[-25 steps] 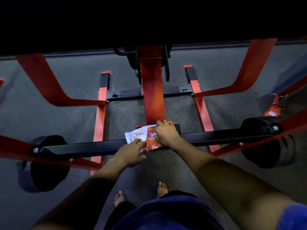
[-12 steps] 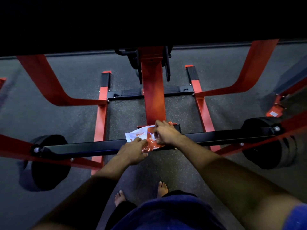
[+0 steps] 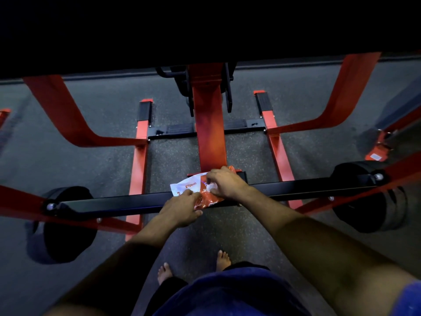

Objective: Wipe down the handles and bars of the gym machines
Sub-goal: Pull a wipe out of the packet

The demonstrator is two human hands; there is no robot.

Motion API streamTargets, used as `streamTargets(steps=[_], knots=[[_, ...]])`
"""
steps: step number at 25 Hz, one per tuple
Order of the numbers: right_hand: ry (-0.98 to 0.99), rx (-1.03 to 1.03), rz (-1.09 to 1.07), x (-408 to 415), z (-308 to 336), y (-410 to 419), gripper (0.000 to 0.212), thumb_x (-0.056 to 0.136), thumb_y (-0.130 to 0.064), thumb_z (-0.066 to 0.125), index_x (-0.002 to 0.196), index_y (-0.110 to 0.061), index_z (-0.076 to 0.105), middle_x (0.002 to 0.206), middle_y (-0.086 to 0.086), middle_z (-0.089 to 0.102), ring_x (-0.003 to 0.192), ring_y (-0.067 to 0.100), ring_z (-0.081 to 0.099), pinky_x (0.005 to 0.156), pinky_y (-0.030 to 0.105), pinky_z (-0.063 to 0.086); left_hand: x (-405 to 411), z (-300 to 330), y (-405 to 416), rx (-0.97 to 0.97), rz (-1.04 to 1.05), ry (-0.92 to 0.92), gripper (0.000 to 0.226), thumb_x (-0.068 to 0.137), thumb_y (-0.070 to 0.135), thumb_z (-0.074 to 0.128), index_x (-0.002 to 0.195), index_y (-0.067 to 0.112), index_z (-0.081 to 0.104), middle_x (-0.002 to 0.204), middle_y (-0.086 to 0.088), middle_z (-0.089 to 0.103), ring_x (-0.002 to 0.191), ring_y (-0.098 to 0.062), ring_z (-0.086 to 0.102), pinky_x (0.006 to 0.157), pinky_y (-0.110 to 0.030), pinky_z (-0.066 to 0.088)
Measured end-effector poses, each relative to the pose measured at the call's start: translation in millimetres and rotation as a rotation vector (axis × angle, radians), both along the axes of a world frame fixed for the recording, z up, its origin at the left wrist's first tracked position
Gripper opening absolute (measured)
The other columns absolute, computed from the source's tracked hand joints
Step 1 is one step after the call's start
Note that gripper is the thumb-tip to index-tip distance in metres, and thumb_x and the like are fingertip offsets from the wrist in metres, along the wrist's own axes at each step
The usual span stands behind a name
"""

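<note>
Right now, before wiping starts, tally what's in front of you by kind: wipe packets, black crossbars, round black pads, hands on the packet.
Wipe packets: 1
Long black crossbars: 1
Round black pads: 2, one at the left end, one at the right end
Hands on the packet: 2, left hand and right hand
Total: 6

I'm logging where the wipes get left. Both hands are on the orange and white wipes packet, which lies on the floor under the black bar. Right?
Not the floor: the head view shows the wipes packet resting on the black bar itself, under the left hand and right hand.
</note>
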State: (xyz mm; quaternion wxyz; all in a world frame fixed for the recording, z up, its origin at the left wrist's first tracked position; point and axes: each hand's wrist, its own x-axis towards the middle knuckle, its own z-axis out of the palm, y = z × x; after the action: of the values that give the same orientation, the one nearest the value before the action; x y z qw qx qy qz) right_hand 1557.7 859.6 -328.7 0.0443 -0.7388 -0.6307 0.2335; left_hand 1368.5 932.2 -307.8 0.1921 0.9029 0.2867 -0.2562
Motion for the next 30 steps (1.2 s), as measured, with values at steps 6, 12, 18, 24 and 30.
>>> streamTargets(steps=[6, 12, 18, 24, 30], knots=[[-0.067, 0.014, -0.026, -5, 2, -1, 0.021, 0.094, -0.026, 0.062, 0.107, -0.013, 0.072, 0.113, 0.009, 0.059, 0.103, 0.032, 0.055, 0.087, 0.041, 0.042, -3, 2, -4, -0.008, 0.007, -0.008, 0.056, 0.094, 0.049, 0.059, 0.145, 0.029, 0.044, 0.146, 0.0, 0.046, 0.12, -0.035, 0.06, 0.095, -0.045, 0.051], [0.158, 0.03, -0.189, 0, 8, 3, 0.018, 0.091, -0.025, 0.065, 0.09, -0.011, 0.076, 0.094, 0.013, 0.074, 0.088, 0.031, 0.066, 0.073, 0.036, 0.047, -3, 3, -4, -0.009, 0.011, -0.011, 0.054, 0.094, 0.049, 0.059, 0.143, 0.03, 0.046, 0.147, 0.0, 0.047, 0.12, -0.032, 0.06, 0.096, -0.046, 0.051], [0.366, 0.107, -0.407, 4, 8, 0, 0.014, 0.095, -0.019, 0.06, 0.088, -0.013, 0.071, 0.09, 0.007, 0.074, 0.087, 0.025, 0.067, 0.072, 0.032, 0.046, -1, 5, -9, 0.009, -0.016, 0.0, 0.073, 0.095, 0.048, 0.057, 0.158, 0.043, 0.019, 0.149, -0.003, 0.045, 0.124, -0.035, 0.057, 0.096, -0.048, 0.052], [0.45, 0.116, -0.46, 8, 9, -1, 0.018, 0.096, -0.02, 0.058, 0.08, -0.021, 0.065, 0.086, 0.001, 0.073, 0.083, 0.019, 0.066, 0.074, 0.032, 0.047, 8, 4, -15, 0.064, -0.024, 0.009, 0.085, 0.097, 0.044, 0.056, 0.16, 0.049, -0.001, 0.152, -0.01, 0.039, 0.127, -0.039, 0.055, 0.092, -0.048, 0.052], [0.553, 0.177, -0.493, 16, 5, -8, 0.02, 0.096, -0.025, 0.057, 0.076, -0.025, 0.06, 0.077, -0.007, 0.068, 0.078, 0.012, 0.063, 0.081, 0.04, 0.052, 17, -3, -17, 0.129, -0.066, -0.033, 0.078, 0.098, 0.044, 0.056, 0.161, 0.045, 0.009, 0.15, -0.016, 0.041, 0.129, -0.039, 0.05, 0.096, -0.05, 0.05]])
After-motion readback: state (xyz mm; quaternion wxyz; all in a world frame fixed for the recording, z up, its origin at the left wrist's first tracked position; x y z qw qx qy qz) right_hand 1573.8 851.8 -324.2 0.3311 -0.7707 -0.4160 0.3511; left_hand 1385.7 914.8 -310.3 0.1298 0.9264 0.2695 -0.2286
